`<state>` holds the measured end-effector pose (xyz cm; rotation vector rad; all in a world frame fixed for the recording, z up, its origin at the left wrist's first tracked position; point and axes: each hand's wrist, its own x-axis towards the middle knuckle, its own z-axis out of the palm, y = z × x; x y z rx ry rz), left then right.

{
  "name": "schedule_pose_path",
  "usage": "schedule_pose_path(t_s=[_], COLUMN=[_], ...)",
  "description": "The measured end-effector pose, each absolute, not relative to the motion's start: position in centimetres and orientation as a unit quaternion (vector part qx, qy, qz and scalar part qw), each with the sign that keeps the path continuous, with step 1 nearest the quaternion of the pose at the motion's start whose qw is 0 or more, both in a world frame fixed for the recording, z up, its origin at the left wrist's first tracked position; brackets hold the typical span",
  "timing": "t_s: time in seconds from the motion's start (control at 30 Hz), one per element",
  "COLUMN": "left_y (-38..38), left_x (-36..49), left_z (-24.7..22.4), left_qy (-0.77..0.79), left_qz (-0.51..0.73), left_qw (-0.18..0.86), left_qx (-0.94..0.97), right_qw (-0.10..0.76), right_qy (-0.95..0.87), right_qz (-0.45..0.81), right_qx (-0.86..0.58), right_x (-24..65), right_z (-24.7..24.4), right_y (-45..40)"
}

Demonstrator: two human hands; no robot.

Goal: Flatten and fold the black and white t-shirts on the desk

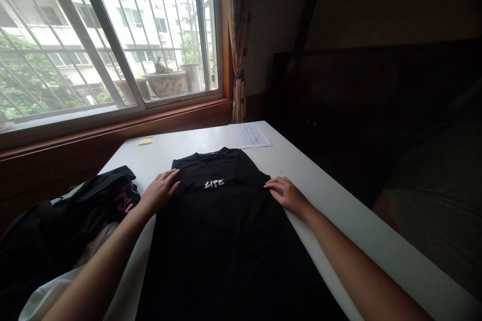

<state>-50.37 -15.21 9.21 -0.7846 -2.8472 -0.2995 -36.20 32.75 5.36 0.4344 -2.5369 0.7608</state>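
Note:
A black T-shirt [226, 241] with small white lettering on its chest lies spread out on the white table [316, 185], neckline at the far end. On its left shoulder edge rests my left hand [161, 190], fingers stretched flat over the cloth and thumb apart. My right hand [288, 194] is at the opposite edge near the shoulder, fingertips touching the fabric, fingers extended and thumb slightly apart. The shirt's lower part runs out of view toward me between my forearms.
Dark garments [64, 225] with a pink print are heaped at the left, over some white cloth [48, 291]. Printed papers [249, 135] and a yellow sticky-note pad [145, 141] lie at the table's far end. Beyond is a barred window [150, 35] with a curtain [238, 45].

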Motion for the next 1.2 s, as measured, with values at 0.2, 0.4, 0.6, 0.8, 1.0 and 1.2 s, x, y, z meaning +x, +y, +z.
schedule_pose_path(t_s=[0.2,0.4,0.6,0.8,1.0,1.2], left_y=[-16.8,-17.3,-13.7,-11.7,-11.8,-11.8], left_x=[-53.6,-55.4,-54.7,-55.7,-57.4,-58.0], left_z=[7.6,8.1,7.5,6.1,6.3,6.3], left_qy=[-0.985,-0.995,-0.98,-0.988,-0.994,-0.996], left_qz=[-0.073,-0.06,-0.049,-0.052,-0.065,-0.06], left_qw=[0.007,0.016,0.025,-0.006,-0.002,0.002], left_qx=[-0.158,-0.076,-0.189,-0.146,-0.091,-0.074], right_qw=[0.227,0.228,0.227,0.222,0.224,0.222], right_qy=[-0.921,-0.922,-0.924,-0.925,-0.925,-0.927], right_qz=[0.273,0.269,0.264,0.267,0.264,0.26], right_qx=[0.159,0.158,0.156,0.156,0.156,0.158], right_x=[-36.2,-36.2,-36.3,-36.3,-36.3,-36.3], right_z=[5.4,5.4,5.2,5.2,5.2,5.2], right_y=[32.7,32.7,32.9,33.0,33.0,33.1])
